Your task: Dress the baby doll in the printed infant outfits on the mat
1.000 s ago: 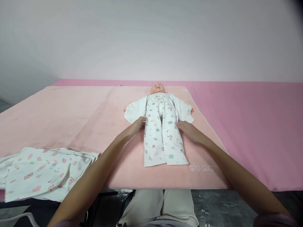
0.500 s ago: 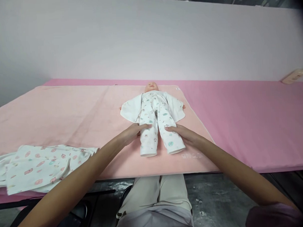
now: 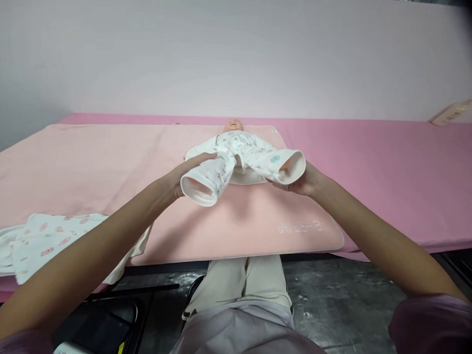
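Observation:
A baby doll (image 3: 233, 126) lies on its back on a peach mat (image 3: 230, 234), its head toward the wall. White patterned baby trousers (image 3: 237, 146) cover its legs, which are raised off the mat and spread apart. My left hand (image 3: 191, 171) grips the left trouser leg, thumb on top. Under and around the right trouser leg, my right hand (image 3: 298, 181) is closed, its fingers partly hidden by the cloth. Both cuffs gape toward me, with no feet showing past them. The doll's white top spreads beneath the trousers.
Folded white cloth with pink prints (image 3: 63, 232) lies at the table's front left. A cream bottle (image 3: 450, 112) lies tilted at the far right by the wall (image 3: 216, 59). A pink cover (image 3: 395, 192) spreads under the mat. A black chair or tray holding items stands below left.
Both hands have lifted the doll's trouser legs off the mat and spread them apart. The cuffs now face me, and the right hand has moved underneath its leg.

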`<state>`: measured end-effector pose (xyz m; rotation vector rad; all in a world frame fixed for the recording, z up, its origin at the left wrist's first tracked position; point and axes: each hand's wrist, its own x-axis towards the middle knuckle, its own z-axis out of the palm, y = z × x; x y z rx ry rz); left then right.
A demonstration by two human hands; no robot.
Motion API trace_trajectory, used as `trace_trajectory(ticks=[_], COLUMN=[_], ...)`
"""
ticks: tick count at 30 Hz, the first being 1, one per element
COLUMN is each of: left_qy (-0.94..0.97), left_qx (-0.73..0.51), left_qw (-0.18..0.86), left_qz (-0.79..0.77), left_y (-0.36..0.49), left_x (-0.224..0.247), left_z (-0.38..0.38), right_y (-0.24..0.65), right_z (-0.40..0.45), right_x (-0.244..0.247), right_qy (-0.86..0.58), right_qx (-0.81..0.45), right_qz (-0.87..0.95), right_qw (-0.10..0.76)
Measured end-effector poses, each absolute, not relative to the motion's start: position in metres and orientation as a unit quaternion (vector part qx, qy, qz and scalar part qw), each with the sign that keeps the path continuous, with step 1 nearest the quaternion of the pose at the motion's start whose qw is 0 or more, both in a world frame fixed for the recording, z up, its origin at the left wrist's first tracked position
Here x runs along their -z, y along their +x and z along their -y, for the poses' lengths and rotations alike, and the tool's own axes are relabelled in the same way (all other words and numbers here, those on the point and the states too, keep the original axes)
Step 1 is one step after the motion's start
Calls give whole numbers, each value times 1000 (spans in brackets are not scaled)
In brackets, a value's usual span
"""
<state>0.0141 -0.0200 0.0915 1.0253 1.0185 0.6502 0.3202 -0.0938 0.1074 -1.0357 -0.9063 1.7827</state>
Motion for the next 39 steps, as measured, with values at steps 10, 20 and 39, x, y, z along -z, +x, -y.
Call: trace_trajectory(ticks=[10, 20, 39], left_qy=[447, 451, 476], left_qx=[-219, -155, -156], left_qw=[743, 723, 716], left_qz=[-448, -500, -486], left_y=[4, -19, -8], left_x=[-81, -74, -55], left_z=[57, 81, 102], right_y=[309, 319, 316], right_z=[115, 145, 154], right_x=[-89, -65, -35], right_qy=[-443, -450, -494], right_qx=[-717, -754, -731], right_qz=[364, 332, 373], right_qw=[396, 345, 288])
